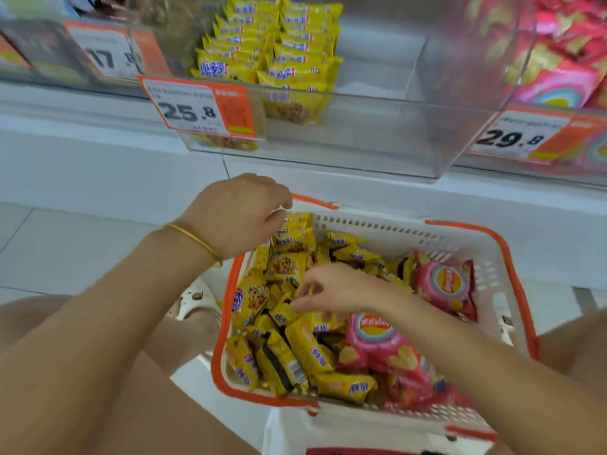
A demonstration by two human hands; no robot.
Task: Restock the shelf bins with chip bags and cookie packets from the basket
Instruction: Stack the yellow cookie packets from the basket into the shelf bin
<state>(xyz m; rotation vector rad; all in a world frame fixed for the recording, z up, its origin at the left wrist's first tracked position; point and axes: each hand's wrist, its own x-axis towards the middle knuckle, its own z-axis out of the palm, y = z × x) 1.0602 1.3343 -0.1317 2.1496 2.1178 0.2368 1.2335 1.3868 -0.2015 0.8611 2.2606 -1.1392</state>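
Note:
A white basket with an orange rim (512, 257) stands on the floor below the shelf, full of yellow cookie packets (297, 353) and pink chip bags (381, 353). My left hand (236, 215), with a gold bangle at the wrist, grips a small stack of yellow cookie packets (294, 236) at the basket's far left corner. My right hand (331, 289) reaches into the middle of the basket and pinches a yellow cookie packet (282, 313). Above, a clear shelf bin (377, 133) tagged 25.8 holds rows of the same yellow packets (272, 50) on its left side.
Another clear bin at the upper right, tagged 29.8, holds pink chip bags (558, 64). A bin with a 17 price tag (105, 50) sits at the upper left. My knees flank the basket, and a white sandal (197, 300) rests on the tiled floor beside it.

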